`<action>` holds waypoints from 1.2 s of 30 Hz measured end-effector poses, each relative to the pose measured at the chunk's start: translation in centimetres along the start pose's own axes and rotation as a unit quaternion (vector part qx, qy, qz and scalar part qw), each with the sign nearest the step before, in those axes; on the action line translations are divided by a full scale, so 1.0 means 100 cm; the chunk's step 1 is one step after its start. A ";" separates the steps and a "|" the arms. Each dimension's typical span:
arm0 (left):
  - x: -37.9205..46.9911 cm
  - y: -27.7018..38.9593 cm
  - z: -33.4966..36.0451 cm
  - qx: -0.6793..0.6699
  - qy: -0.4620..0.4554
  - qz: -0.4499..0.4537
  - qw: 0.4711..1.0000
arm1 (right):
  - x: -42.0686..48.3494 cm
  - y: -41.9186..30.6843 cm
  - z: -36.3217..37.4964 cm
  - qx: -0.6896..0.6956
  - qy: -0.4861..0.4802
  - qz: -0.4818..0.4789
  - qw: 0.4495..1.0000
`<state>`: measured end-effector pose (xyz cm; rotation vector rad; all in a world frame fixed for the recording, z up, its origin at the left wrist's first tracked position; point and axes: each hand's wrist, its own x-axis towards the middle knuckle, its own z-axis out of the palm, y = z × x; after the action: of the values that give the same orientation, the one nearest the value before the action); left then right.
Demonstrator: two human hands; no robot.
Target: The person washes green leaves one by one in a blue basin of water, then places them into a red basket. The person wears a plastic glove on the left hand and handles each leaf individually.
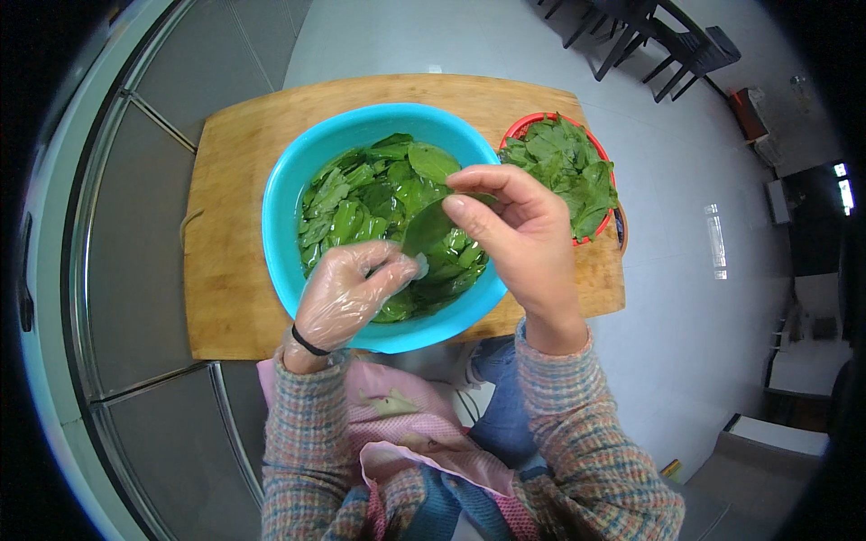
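Over a turquoise plastic basin (279,223), one broad green leaf (427,226) is held up between both hands. My left hand (345,287), in a clear plastic glove with a black band at the wrist, pinches the leaf's lower end. Bare and higher up, my right hand (521,230) has its thumb and fingers on the upper end, hiding part of it. Many loose leafy greens (358,216) lie in water inside the basin. A red plastic basket (517,125) heaped with green leaves (558,162) stands beyond my right hand.
Basin and basket stand on a wooden table (226,270). Grey-panelled cabinet doors (155,270) run along the left. Dark chairs (690,51) stand on the pale tiled floor (676,203) at upper right. A pink apron (406,406) covers my lap.
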<state>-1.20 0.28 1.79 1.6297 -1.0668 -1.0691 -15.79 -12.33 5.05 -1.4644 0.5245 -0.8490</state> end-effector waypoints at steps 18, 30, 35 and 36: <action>0.005 -0.005 0.003 -0.056 0.090 0.017 0.994 | 0.003 -0.004 -0.018 -0.002 -0.004 0.055 0.998; 0.007 -0.008 0.004 -0.104 0.099 0.025 0.989 | 0.078 -0.023 -0.130 -0.228 0.143 -0.082 0.960; 0.007 -0.007 0.003 -0.103 0.098 0.023 0.990 | 0.090 0.002 -0.158 -0.400 0.136 -0.126 0.898; 0.007 -0.007 0.003 -0.109 0.100 0.024 0.989 | 0.085 0.006 -0.160 -0.444 0.110 -0.134 0.879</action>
<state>-1.18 -0.30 0.91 1.4915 -0.8234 -0.9346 -22.70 -29.12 4.84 -2.3325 0.9806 -1.0621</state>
